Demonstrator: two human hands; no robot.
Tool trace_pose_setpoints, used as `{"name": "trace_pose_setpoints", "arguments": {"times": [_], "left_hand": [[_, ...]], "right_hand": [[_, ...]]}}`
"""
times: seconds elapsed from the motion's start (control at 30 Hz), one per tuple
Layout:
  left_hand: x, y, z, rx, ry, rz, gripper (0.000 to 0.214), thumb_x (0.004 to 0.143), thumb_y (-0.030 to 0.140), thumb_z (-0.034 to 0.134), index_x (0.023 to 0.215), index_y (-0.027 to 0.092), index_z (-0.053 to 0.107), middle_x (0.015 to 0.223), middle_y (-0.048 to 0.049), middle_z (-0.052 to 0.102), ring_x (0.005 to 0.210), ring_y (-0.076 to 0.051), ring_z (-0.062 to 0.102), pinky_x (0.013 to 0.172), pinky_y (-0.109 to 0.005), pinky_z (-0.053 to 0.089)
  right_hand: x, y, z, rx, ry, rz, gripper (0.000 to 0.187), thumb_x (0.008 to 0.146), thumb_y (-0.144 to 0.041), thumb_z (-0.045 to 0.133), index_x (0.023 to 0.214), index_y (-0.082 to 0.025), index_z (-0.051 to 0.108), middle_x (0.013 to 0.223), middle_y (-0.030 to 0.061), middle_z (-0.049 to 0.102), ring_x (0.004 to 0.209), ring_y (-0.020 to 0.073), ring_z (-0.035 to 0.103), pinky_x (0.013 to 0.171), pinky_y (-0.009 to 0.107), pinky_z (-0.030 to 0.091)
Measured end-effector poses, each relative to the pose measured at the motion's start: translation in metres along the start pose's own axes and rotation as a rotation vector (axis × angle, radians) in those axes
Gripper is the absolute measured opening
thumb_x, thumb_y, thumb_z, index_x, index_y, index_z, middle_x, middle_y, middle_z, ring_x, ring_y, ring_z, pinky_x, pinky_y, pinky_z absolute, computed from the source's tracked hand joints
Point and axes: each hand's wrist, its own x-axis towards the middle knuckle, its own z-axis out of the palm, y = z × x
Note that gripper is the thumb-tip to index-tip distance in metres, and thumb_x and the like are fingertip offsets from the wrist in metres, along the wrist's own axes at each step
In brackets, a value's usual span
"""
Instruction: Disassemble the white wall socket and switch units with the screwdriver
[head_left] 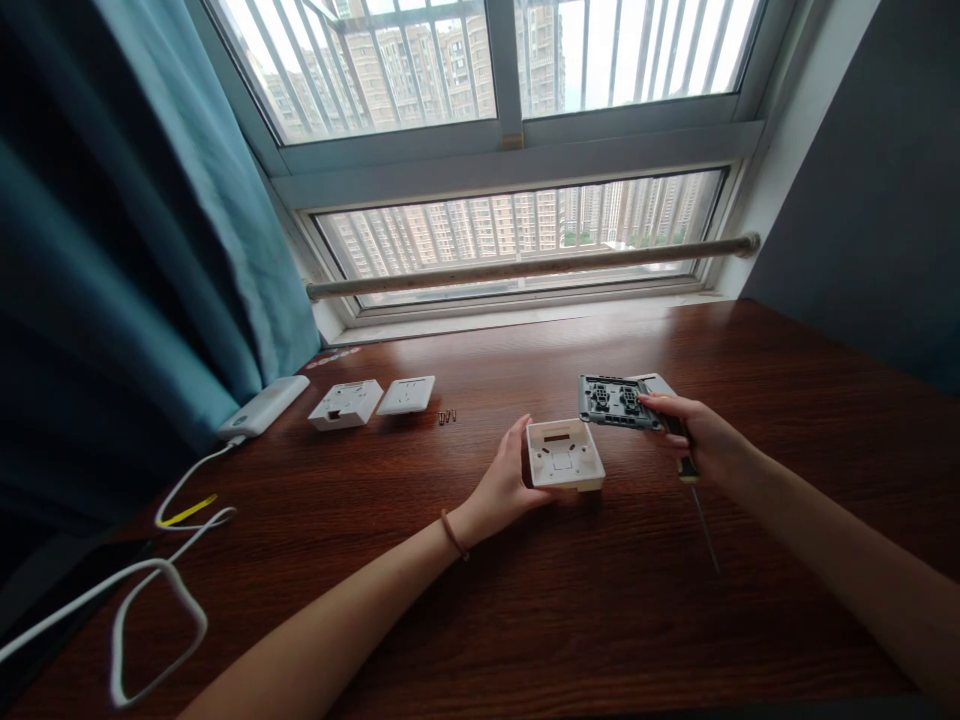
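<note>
My left hand (511, 472) is closed round the left side of a white square wall-socket back box (564, 456), its hollow side facing me. My right hand (686, 425) pinches a socket panel (619, 400) by its right edge, its dark grey back turned towards me. That panel is just above and right of the box; whether they touch, I cannot tell. The same right hand also keeps a screwdriver (688, 468) in its palm, the thin shaft pointing down. A white plate (658, 384) shows partly behind the panel and fingers.
On the brown wooden table (450, 620), at the back left, are another white box (345, 404), a white socket panel (407, 395) and several small screws (447, 416). A white power strip (264, 407) with its looped cable (196, 610) lies by the blue curtain (247, 250).
</note>
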Motion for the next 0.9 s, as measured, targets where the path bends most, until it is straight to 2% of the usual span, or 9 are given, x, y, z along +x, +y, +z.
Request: {"name": "trace_pose_setpoints", "arguments": {"times": [0.07,0.13,0.33,0.43,0.5,0.6,0.9], "left_hand": [[0.002,0.0,0.0,-0.154,-0.016,-0.056,0.092,0.055,0.027,0.079,0.132,0.019,0.028,0.131,-0.015,0.043,0.122,-0.031,0.041,0.105,-0.046,0.031],[0.004,0.002,-0.001,-0.287,0.039,-0.104,0.086,0.056,0.024,0.078,0.128,0.02,0.031,0.125,-0.0132,0.048,0.118,-0.028,0.046,0.101,-0.044,0.037],[0.014,-0.004,-0.014,-0.437,0.494,-0.227,0.07,0.062,0.027,0.074,0.118,0.021,0.034,0.119,-0.0106,0.05,0.108,-0.023,0.053,0.093,-0.038,0.044],[0.017,-0.012,-0.02,-0.46,0.641,-0.278,0.063,0.067,0.034,0.07,0.117,0.018,0.036,0.115,-0.0102,0.051,0.106,-0.021,0.054,0.094,-0.036,0.041],[0.017,-0.016,-0.021,-0.498,0.661,-0.295,0.061,0.069,0.037,0.068,0.117,0.018,0.037,0.114,-0.01,0.051,0.106,-0.021,0.054,0.095,-0.035,0.04],[0.017,-0.018,-0.021,-0.552,0.621,-0.281,0.058,0.071,0.038,0.066,0.118,0.018,0.038,0.112,-0.0091,0.053,0.105,-0.02,0.054,0.094,-0.034,0.04],[0.017,-0.013,-0.02,-0.605,0.581,-0.298,0.059,0.069,0.038,0.067,0.117,0.018,0.039,0.108,-0.0084,0.056,0.1,-0.019,0.056,0.09,-0.032,0.041]], "right_hand": [[0.003,-0.001,-0.003,0.013,0.031,0.01,0.018,0.077,-0.024,0.057,0.067,-0.016,0.045,0.043,-0.0066,0.045,0.028,0.0001,0.026,0.026,0.01,0.018],[0.005,0.0,-0.004,0.025,0.032,0.034,0.015,0.079,-0.023,0.055,0.069,-0.016,0.045,0.042,-0.0062,0.044,0.028,0.0009,0.027,0.026,0.01,0.019],[0.007,0.013,-0.001,0.035,-0.012,0.169,0.015,0.08,-0.022,0.054,0.071,-0.017,0.043,0.046,-0.0063,0.044,0.03,0.0007,0.032,0.026,0.008,0.019],[0.008,0.023,0.0,-0.017,-0.058,0.238,0.015,0.081,-0.023,0.054,0.072,-0.017,0.043,0.049,-0.006,0.045,0.031,0.0003,0.033,0.026,0.007,0.019],[0.01,0.029,0.0,-0.05,-0.092,0.292,0.014,0.081,-0.023,0.054,0.075,-0.017,0.044,0.052,-0.0056,0.046,0.032,0.0006,0.035,0.026,0.007,0.02],[0.012,0.037,-0.002,-0.069,-0.129,0.331,0.014,0.081,-0.025,0.055,0.078,-0.018,0.043,0.058,-0.0051,0.047,0.036,0.0011,0.039,0.027,0.006,0.022],[0.013,0.044,0.0,-0.131,-0.182,0.376,0.016,0.081,-0.029,0.056,0.082,-0.019,0.044,0.062,-0.0066,0.044,0.035,-0.0017,0.033,0.028,0.006,0.02]]}}
